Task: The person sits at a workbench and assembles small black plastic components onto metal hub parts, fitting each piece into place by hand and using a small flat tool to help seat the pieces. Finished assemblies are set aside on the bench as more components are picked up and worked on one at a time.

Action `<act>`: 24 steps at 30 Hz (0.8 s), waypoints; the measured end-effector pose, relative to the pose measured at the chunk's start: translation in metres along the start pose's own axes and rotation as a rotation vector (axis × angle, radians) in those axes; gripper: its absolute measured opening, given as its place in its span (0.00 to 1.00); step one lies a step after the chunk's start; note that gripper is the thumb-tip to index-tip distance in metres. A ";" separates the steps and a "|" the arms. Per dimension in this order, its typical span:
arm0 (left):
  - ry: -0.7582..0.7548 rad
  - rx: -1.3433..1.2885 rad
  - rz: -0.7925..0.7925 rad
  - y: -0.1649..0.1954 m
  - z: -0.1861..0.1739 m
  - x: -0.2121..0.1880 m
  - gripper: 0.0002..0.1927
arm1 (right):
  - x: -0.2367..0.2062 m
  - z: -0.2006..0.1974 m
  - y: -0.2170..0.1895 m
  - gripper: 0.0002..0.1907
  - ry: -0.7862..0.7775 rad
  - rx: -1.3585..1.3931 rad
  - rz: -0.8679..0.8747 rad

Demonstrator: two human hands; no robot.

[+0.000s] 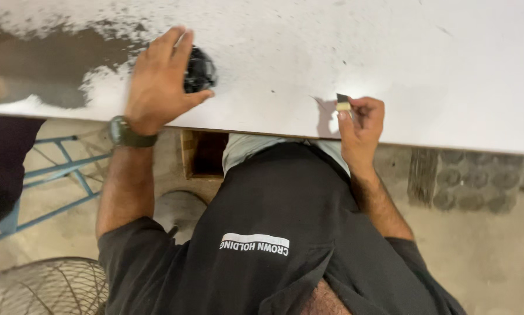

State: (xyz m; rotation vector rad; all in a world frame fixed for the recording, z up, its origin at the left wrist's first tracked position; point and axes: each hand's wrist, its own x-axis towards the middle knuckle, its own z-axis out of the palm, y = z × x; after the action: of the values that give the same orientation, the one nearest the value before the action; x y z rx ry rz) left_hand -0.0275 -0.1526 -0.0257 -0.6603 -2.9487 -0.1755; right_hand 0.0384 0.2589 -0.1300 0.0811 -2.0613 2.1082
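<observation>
Left hand (pixel 160 81) presses a crumpled black pad (pixel 199 70) onto the white-coated flat panel (pixel 425 64) – right hand (pixel 361 125) pinches a small dark-edged scraper (pixel 342 103) near the edge – ready for spot work

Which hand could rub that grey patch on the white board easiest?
Probably the left. The left hand holds a black pad right beside the grey patch; the right hand pinches a small tool at the near edge of the board, farther away.
</observation>
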 end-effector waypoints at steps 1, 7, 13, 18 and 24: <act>0.024 -0.008 0.046 0.000 0.001 0.001 0.55 | -0.003 -0.003 0.001 0.16 0.006 -0.035 0.006; 0.265 -0.322 0.023 0.058 0.009 0.019 0.55 | -0.001 -0.004 -0.005 0.16 -0.004 0.019 -0.011; 0.254 -0.283 -0.064 0.173 0.077 0.046 0.59 | -0.001 -0.003 -0.011 0.16 -0.018 -0.082 -0.025; 0.149 -0.378 -0.085 0.183 0.083 0.049 0.57 | -0.005 -0.009 -0.012 0.16 -0.010 -0.132 -0.027; 0.312 -0.410 0.279 0.165 0.055 0.055 0.18 | 0.008 0.005 -0.025 0.14 -0.113 -0.336 -0.130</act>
State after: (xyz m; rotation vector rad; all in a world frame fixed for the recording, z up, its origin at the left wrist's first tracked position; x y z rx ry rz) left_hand -0.0107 0.0266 -0.0584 -0.9808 -2.5044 -0.7894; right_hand 0.0347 0.2550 -0.1036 0.2822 -2.3745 1.6938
